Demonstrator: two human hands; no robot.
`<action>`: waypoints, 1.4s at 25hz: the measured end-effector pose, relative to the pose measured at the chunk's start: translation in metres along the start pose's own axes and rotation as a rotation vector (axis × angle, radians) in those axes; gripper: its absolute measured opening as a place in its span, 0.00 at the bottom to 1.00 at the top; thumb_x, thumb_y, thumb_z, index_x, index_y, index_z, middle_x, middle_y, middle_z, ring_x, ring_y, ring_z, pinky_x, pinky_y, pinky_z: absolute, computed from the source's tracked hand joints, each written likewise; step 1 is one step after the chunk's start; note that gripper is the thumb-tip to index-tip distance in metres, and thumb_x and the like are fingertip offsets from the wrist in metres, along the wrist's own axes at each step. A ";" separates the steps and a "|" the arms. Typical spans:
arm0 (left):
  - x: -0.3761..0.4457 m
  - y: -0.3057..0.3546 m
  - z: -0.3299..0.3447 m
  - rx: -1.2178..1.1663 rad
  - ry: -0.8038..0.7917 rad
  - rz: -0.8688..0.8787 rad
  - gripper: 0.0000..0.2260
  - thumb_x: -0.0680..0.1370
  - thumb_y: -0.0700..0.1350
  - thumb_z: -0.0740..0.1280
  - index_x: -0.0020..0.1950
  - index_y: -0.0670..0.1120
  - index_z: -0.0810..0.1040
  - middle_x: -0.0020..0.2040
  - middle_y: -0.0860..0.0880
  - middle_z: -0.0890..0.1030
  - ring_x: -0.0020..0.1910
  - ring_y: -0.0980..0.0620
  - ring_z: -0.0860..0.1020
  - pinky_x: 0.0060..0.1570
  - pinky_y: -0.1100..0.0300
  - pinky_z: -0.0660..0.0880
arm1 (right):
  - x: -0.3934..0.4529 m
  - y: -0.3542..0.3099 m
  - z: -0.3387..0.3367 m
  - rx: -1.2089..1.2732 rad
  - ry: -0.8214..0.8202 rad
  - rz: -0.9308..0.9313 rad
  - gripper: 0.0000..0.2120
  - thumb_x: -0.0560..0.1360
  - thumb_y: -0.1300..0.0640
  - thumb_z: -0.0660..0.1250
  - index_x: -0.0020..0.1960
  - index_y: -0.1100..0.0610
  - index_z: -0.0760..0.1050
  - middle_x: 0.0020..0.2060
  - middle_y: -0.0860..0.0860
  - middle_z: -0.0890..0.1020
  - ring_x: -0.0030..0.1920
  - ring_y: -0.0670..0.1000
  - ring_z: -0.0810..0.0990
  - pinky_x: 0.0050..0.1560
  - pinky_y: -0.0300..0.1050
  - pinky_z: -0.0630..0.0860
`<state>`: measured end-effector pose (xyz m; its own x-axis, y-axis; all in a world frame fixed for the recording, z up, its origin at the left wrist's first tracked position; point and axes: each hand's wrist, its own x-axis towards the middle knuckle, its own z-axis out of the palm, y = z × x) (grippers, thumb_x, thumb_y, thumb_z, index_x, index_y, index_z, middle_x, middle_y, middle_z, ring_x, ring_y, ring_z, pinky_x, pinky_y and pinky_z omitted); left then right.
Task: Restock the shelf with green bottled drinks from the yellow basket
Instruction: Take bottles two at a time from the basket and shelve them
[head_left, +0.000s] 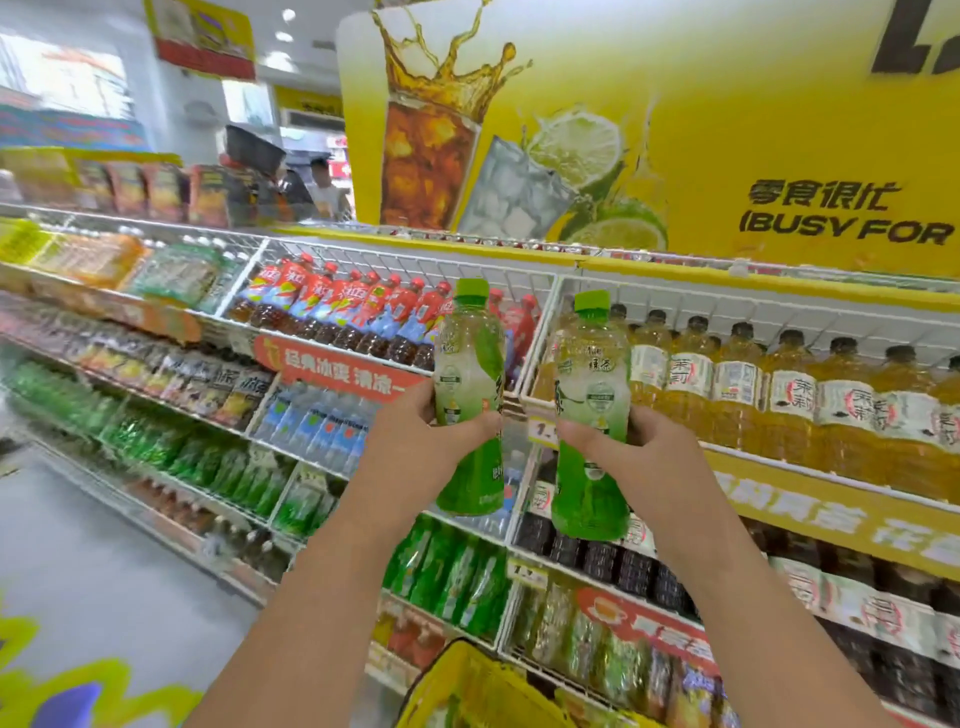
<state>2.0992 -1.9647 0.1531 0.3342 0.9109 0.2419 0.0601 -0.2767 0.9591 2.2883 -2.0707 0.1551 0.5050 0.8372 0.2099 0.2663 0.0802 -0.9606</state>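
Yellow basket (470, 691) cut off below.

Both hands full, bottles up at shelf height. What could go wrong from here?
1. Each hand grips only mid-body: left hand on the left green bottle, right hand on the right green bottle. A slip could drop one; no hand is free to catch it.
2. The top shelf looks packed with red-capped bottles and amber bottles; pushing in there may topple neighbours.
3. The yellow basket sits low near the frame edge, easy to bump.
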 end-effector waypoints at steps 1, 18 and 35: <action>-0.004 -0.004 -0.013 -0.003 0.030 -0.020 0.12 0.72 0.51 0.79 0.53 0.57 0.82 0.47 0.59 0.86 0.44 0.61 0.84 0.40 0.65 0.79 | -0.001 0.000 0.012 -0.005 -0.026 -0.005 0.10 0.72 0.45 0.77 0.52 0.45 0.84 0.44 0.42 0.87 0.43 0.46 0.86 0.41 0.45 0.81; -0.009 -0.114 -0.431 0.133 0.364 -0.149 0.13 0.70 0.51 0.80 0.51 0.57 0.82 0.45 0.59 0.86 0.44 0.62 0.84 0.40 0.65 0.79 | -0.006 -0.033 0.451 0.113 -0.364 0.062 0.10 0.72 0.50 0.79 0.52 0.47 0.84 0.43 0.42 0.88 0.43 0.46 0.87 0.44 0.48 0.83; 0.151 -0.250 -0.715 0.193 0.505 -0.273 0.13 0.71 0.47 0.79 0.53 0.57 0.84 0.45 0.61 0.86 0.46 0.64 0.84 0.50 0.59 0.81 | 0.133 -0.025 0.822 0.126 -0.508 0.139 0.09 0.71 0.50 0.79 0.50 0.47 0.84 0.40 0.43 0.88 0.40 0.46 0.87 0.46 0.51 0.83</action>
<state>1.4624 -1.5389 0.0547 -0.2023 0.9764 0.0759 0.2658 -0.0198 0.9638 1.6735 -1.5166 0.0572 0.0600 0.9982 -0.0058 0.1090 -0.0123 -0.9940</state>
